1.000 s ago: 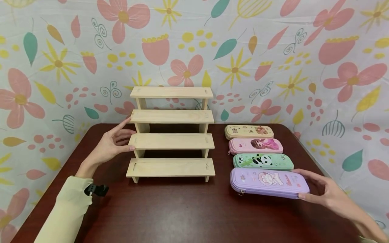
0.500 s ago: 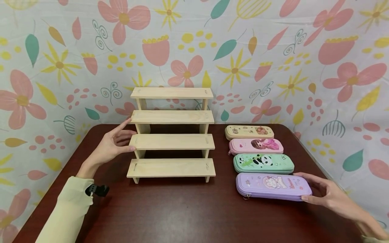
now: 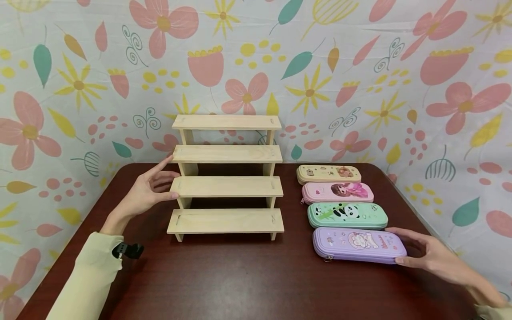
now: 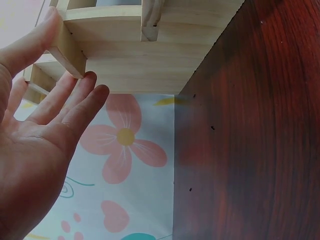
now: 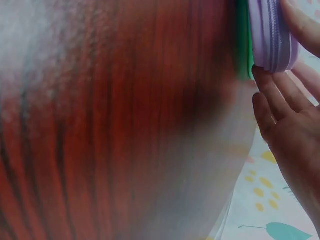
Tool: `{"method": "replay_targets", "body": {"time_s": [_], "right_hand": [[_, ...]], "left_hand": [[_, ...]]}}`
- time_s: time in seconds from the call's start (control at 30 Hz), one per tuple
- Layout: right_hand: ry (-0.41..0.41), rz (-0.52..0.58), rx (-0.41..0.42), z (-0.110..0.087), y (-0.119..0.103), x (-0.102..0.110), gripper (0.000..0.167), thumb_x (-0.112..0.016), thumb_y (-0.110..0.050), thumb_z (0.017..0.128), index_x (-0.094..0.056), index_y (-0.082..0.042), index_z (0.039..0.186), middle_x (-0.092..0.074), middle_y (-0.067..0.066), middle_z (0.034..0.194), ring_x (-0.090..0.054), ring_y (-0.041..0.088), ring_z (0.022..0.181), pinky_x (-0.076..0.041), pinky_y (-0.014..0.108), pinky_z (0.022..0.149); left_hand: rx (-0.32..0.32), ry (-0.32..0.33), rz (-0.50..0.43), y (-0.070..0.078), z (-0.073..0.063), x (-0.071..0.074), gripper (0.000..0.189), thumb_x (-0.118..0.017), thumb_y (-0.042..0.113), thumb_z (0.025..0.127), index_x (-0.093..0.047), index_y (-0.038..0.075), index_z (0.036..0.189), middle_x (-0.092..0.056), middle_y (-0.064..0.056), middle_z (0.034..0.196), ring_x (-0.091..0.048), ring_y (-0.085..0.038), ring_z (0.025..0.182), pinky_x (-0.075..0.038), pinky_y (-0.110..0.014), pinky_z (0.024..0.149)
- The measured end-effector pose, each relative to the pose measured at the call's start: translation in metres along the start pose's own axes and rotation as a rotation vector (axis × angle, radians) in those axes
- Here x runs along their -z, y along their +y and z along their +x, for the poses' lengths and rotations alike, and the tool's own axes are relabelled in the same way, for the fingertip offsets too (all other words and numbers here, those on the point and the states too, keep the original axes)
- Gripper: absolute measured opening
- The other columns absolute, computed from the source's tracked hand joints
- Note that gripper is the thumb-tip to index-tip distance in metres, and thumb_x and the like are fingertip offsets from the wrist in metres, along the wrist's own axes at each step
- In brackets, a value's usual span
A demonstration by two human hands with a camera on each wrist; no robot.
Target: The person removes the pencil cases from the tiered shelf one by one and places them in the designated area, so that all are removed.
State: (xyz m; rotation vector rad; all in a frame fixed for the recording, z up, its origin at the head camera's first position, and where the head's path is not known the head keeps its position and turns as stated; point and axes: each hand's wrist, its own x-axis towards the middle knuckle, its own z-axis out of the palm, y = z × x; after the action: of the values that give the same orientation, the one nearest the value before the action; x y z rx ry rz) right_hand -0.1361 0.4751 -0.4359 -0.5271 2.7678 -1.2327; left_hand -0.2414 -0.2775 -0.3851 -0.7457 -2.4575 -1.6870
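A four-tier wooden display stand stands on the table, its steps bare. My left hand holds its left side, thumb at the front edge of the second-lowest step and index fingertip at the step above. In the left wrist view, thumb and fingers lie on either side of a board end. My right hand grips the right end of a lilac zip pencil case, thumb in front and fingers behind. That case lies right in front of a green panda pencil case.
Behind the green case lie a pink pencil case with a doll picture and a cream one with bears. The dark red-brown table ends at a flower-printed cloth behind and at the sides.
The lilac pencil case has come down slightly and shifted right, then a little left, showing more of the green case behind it. The left hand stays at the stand.
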Motion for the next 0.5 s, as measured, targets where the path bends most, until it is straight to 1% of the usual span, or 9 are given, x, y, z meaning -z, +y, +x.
{"method": "replay_targets", "body": {"time_s": [0.1,0.23,0.33,0.5], "right_hand": [[-0.010,-0.011,-0.020,0.0025,0.0026,0.0000,0.064,-0.082,-0.003,0.089,-0.057,-0.003,0.149,-0.064,-0.011,0.134,-0.058,-0.002,0.115,-0.049,0.012,0.087],[-0.018,-0.009,-0.010,0.0043,0.0055,-0.0008,0.065,-0.082,-0.002,0.089,-0.057,-0.002,0.148,-0.066,-0.008,0.132,-0.060,0.000,0.114,-0.050,0.013,0.086],[-0.021,-0.013,-0.003,0.0046,0.0069,-0.0007,0.064,-0.083,-0.002,0.089,-0.058,-0.002,0.148,-0.066,-0.009,0.133,-0.060,-0.001,0.114,-0.049,0.012,0.087],[-0.012,-0.024,0.003,0.0048,0.0093,-0.0007,0.063,-0.083,-0.002,0.088,-0.059,-0.003,0.147,-0.065,-0.011,0.133,-0.059,-0.003,0.115,-0.048,0.010,0.088]], "left_hand": [[-0.002,0.000,-0.007,-0.0004,-0.0004,0.0002,0.104,-0.081,-0.007,0.089,-0.024,0.025,0.170,-0.055,-0.032,0.143,-0.061,-0.011,0.127,-0.050,-0.025,0.105],[-0.004,-0.001,-0.018,-0.0011,-0.0010,0.0000,0.104,-0.081,-0.008,0.089,-0.024,0.024,0.170,-0.055,-0.034,0.143,-0.061,-0.010,0.126,-0.050,-0.023,0.104],[-0.004,0.000,-0.018,-0.0017,-0.0017,-0.0004,0.104,-0.081,-0.008,0.089,-0.024,0.023,0.170,-0.055,-0.034,0.142,-0.061,-0.009,0.126,-0.050,-0.021,0.103],[-0.001,-0.001,-0.014,-0.0019,-0.0021,-0.0006,0.104,-0.081,-0.007,0.089,-0.024,0.023,0.170,-0.056,-0.032,0.143,-0.061,-0.009,0.126,-0.050,-0.022,0.104]]}}
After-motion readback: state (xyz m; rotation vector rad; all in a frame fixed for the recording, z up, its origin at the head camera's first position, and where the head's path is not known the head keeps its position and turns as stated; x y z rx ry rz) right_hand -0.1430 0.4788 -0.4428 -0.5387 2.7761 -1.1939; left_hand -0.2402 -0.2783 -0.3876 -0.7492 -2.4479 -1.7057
